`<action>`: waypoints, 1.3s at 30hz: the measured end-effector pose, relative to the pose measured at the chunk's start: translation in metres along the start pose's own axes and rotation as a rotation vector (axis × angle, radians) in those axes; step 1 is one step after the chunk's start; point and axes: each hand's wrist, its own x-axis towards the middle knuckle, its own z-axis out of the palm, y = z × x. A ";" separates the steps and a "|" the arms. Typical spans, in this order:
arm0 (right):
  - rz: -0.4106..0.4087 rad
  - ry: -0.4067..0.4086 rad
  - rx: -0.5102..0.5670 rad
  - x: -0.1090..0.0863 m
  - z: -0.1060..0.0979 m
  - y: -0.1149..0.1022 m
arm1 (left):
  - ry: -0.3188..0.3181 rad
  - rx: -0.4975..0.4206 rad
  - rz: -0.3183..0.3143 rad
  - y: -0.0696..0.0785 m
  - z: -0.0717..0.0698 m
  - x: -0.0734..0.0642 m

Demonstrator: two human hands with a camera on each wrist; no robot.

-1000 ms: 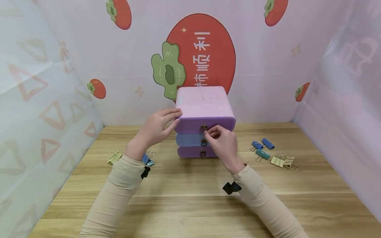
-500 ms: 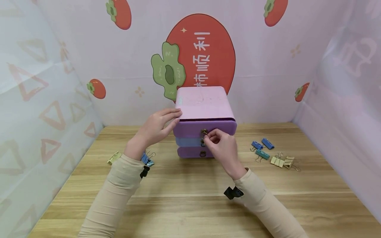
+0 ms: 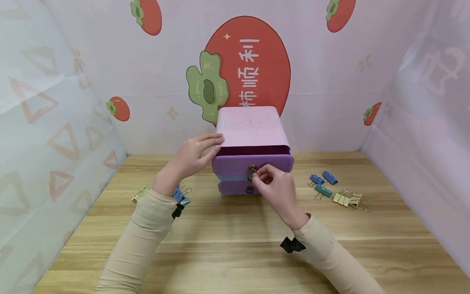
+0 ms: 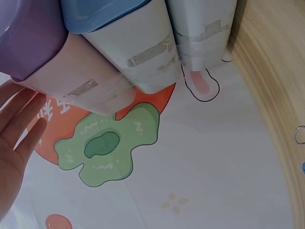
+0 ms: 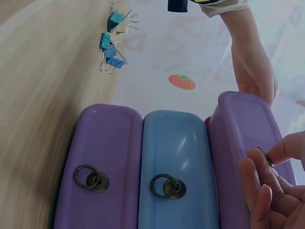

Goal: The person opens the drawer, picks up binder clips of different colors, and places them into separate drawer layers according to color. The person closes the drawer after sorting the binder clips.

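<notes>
A small chest of drawers (image 3: pixel 253 126) with a pink top stands at the middle back of the table. Its purple top drawer (image 3: pixel 235 165) is pulled partly out, leaving a dark gap under the top. My right hand (image 3: pixel 277 185) pinches the ring pull (image 5: pixel 265 156) on that drawer between thumb and fingers. With fairly straight fingers, my left hand (image 3: pixel 191 157) rests against the chest's upper left edge. Below, the blue middle drawer (image 5: pixel 178 138) and the purple bottom drawer (image 5: pixel 102 143) sit flush, each with its own ring pull.
On the table (image 3: pixel 227 253) right of the chest lie several binder clips: blue clips (image 3: pixel 329 177), a teal clip (image 3: pixel 323 190) and yellow clips (image 3: pixel 342 199). More blue clips (image 3: pixel 180 195) and a yellow clip (image 3: pixel 139 194) lie at the left. A printed backdrop (image 3: pixel 165 61) stands behind.
The top drawer has slid out toward me from its shut position, with my right hand drawing back on its ring. My left hand has stayed on the chest's edge.
</notes>
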 end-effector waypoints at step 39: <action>-0.111 -0.036 -0.041 -0.022 -0.013 -0.001 | -0.020 0.021 -0.018 -0.001 -0.001 -0.001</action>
